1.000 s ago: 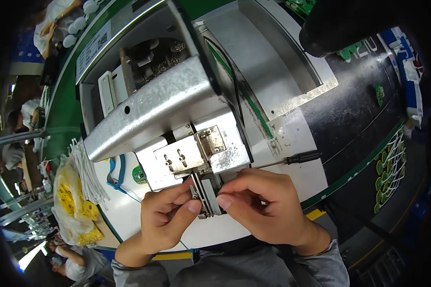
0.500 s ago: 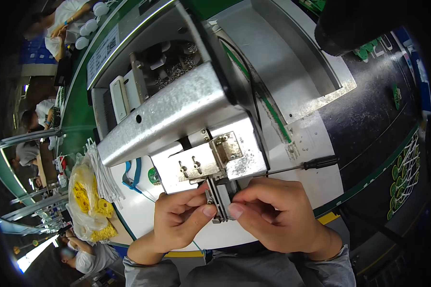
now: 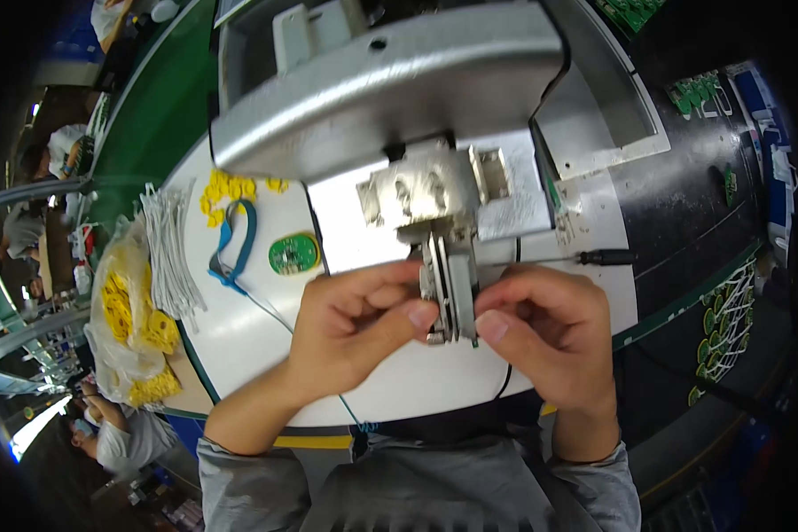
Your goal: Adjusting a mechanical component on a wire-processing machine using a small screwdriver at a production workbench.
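Note:
A narrow metal rail (image 3: 449, 288) sticks out toward me from the front of a silver metal machine (image 3: 390, 97). From the left, my left hand (image 3: 355, 324) grips the rail, its thumb near the lower end and its fingers partly behind. My right hand (image 3: 550, 328) is closed against the rail's right side, thumb and fingers drawn together. What lies between those fingertips is hidden. A small green edge (image 3: 476, 342) shows by the right thumb, too small to name. A slotted metal bracket (image 3: 427, 188) sits above the rail.
Left of the machine lie a green circuit board (image 3: 294, 254), a blue strap (image 3: 246, 235) with a cord, yellow parts (image 3: 226, 193), white cables (image 3: 170, 257) and a plastic bag (image 3: 106, 341) of yellow pieces. To the right rests a black-handled screwdriver (image 3: 606, 257). People sit beyond the left edge.
My view has shifted, so the machine stands straighter and higher, and its tray of small metal parts has mostly left the picture. Both hands remain at the rail.

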Action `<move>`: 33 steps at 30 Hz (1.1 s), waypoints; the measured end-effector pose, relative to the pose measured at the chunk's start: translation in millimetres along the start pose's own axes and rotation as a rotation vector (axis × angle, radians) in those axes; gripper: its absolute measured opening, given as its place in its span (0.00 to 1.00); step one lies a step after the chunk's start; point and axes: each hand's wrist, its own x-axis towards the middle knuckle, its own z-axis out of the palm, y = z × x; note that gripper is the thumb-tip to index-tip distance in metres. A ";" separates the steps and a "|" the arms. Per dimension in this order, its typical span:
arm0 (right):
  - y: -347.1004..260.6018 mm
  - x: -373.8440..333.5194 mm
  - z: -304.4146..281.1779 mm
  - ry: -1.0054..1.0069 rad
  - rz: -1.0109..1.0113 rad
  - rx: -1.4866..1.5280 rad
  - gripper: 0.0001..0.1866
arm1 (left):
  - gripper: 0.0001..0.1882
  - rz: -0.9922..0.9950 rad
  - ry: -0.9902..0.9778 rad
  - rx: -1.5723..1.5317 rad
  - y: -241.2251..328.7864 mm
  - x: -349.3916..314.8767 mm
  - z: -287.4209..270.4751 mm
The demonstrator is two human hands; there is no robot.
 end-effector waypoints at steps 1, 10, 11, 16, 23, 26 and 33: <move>1.8 -4.0 3.0 0.000 -0.035 -0.013 0.06 | 0.18 -0.028 -0.003 -0.036 -2.5 -1.1 -2.2; 27.4 -41.7 32.9 0.084 -0.297 -0.244 0.09 | 0.23 0.059 -0.171 -0.260 -20.1 -32.2 -16.8; 28.2 -45.9 38.3 0.100 -0.279 -0.219 0.09 | 0.23 0.050 -0.182 -0.231 -19.9 -36.7 -19.2; 38.3 -58.0 52.5 0.081 -0.336 -0.201 0.07 | 0.22 0.077 -0.154 -0.068 -28.3 -50.7 -22.0; 48.3 -64.0 61.9 0.117 -0.410 -0.278 0.07 | 0.21 0.084 -0.098 -0.029 -34.9 -60.7 -20.8; 53.7 -65.2 64.5 0.135 -0.437 -0.297 0.07 | 0.21 0.082 -0.092 -0.024 -37.7 -63.8 -22.3; 65.6 -67.9 65.6 0.122 -0.429 -0.271 0.08 | 0.21 0.129 -0.124 -0.064 -48.1 -67.8 -27.8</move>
